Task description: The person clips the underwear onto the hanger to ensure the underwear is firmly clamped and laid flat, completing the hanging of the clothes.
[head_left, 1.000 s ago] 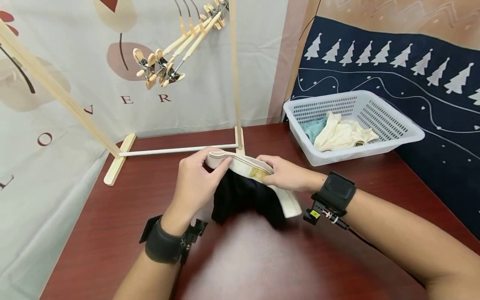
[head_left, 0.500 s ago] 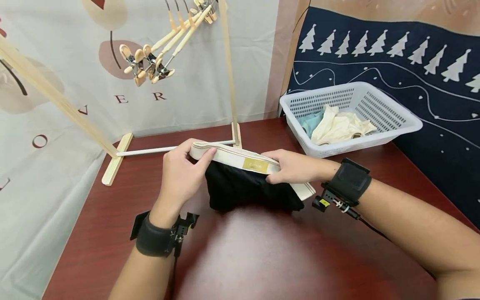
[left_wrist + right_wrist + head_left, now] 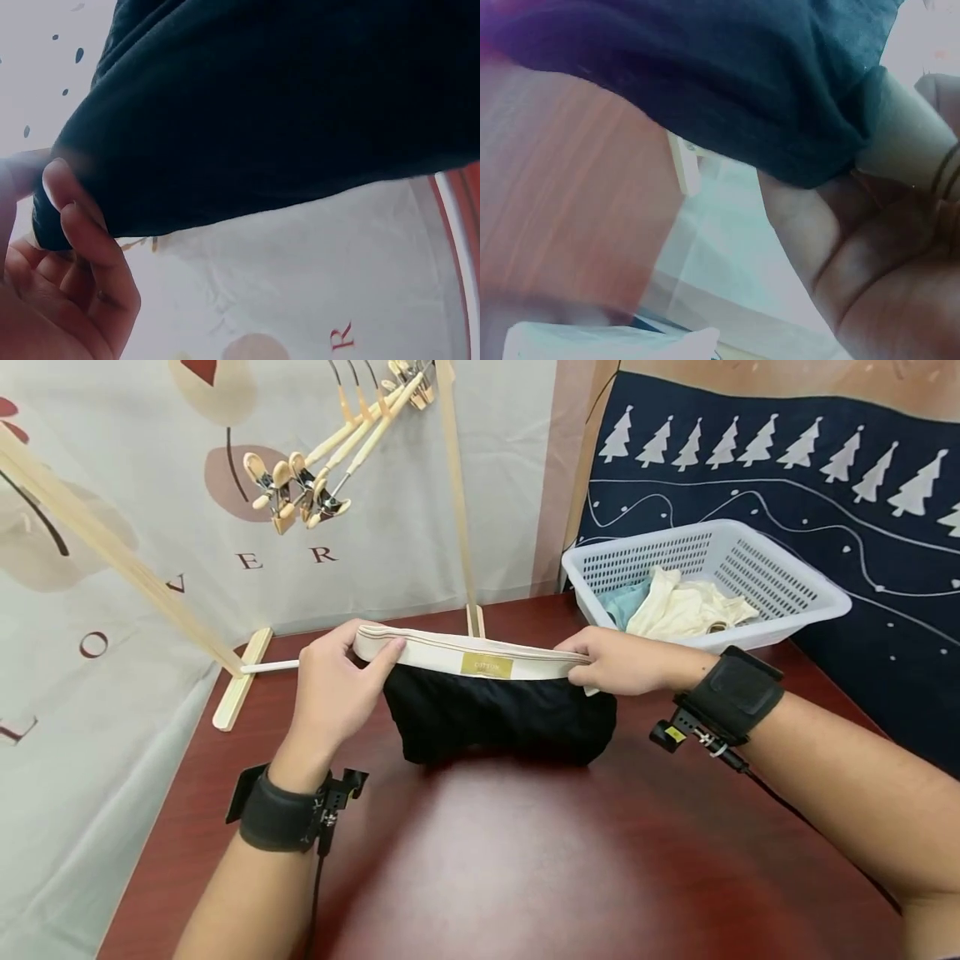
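Both hands, left hand [image 3: 333, 685] and right hand [image 3: 626, 660], have drawn apart, fingers pinching the cream waistband [image 3: 468, 656] now stretched taut, black underwear [image 3: 498, 718] ready for hanging

Red-brown table [image 3: 525, 877]: basket [image 3: 787, 602], rack base [image 3: 240, 681]

2 hands [image 3: 330, 681], 1 black garment [image 3: 498, 714], 1 basket [image 3: 817, 602], 3 hangers [image 3: 330, 460]

Head view: looked forward and down from above the table [image 3: 525, 877], at middling range.
Left wrist view: sat close under the black garment [image 3: 285, 105], facing up.
Right wrist view: close beneath, facing up.
Shared: the black garment.
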Available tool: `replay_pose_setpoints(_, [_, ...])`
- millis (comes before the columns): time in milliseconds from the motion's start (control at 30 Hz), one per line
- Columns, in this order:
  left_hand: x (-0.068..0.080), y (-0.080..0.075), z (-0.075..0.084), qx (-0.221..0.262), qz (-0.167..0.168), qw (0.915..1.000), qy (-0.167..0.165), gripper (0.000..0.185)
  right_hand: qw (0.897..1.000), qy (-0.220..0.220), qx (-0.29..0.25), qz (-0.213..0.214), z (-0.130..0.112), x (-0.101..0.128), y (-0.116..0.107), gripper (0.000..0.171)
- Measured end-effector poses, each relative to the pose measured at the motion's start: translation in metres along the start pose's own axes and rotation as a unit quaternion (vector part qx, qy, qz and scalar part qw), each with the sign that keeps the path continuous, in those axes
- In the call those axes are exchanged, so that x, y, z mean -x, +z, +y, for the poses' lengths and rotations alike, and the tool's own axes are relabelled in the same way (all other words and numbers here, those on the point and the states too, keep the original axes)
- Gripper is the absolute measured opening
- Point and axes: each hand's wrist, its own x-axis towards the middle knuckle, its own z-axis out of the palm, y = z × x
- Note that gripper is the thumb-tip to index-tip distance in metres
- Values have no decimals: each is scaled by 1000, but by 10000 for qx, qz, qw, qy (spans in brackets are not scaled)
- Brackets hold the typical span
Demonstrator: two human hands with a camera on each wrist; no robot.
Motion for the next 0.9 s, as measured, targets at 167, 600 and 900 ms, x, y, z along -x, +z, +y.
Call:
replay_pose_setpoints(167, [3, -12, 2, -131, -169, 9998, -45, 21, 9995, -52, -43, 309, -6, 8, -1, 30])
replay_pose_setpoints(600, [34, -51, 17, -477, -1760, 9832, 47, 13, 9947, -54, -997, -254, -28, 53, -1, 33])
replay_pose_setpoints(900, [40, -41, -15, 543, -3606, 9296, -527, 13, 9672, 602, -2252, -1006, -8, 44, 33, 27])
